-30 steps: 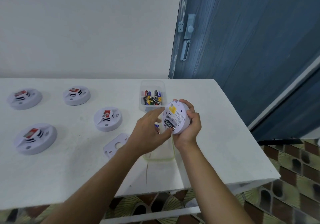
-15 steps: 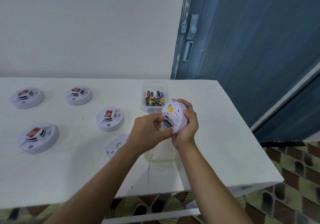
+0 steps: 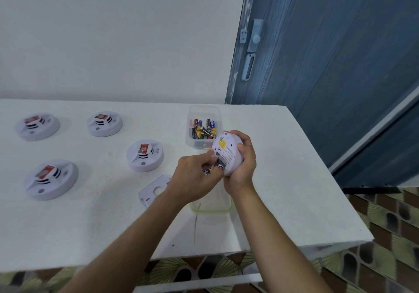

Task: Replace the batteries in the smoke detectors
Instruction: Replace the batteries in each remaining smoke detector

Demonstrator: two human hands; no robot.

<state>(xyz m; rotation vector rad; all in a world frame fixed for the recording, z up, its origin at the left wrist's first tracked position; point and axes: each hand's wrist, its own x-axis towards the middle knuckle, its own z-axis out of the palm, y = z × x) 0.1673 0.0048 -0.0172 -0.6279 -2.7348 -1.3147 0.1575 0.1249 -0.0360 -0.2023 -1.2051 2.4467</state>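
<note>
My right hand (image 3: 241,165) grips a white round smoke detector (image 3: 226,152), tilted with its back and yellow label facing me and its battery bay open. My left hand (image 3: 195,180) has its fingers curled at the bay and pinches a small battery (image 3: 207,171) beside it. A clear tub of several batteries (image 3: 203,129) stands just behind the detector. Several more white detectors with red labels lie face up on the table, the nearest detector (image 3: 145,155) left of my hands.
A white mounting plate (image 3: 153,193) lies on the white table (image 3: 283,179) under my left wrist. A clear green-rimmed lid or container (image 3: 210,204) sits below my hands. A blue door (image 3: 328,65) stands at the right; the table's right edge drops to patterned floor.
My left hand has curled tighter at the detector's battery bay and now shows a battery in its fingers. The detector has tilted a little more upright in my right hand.
</note>
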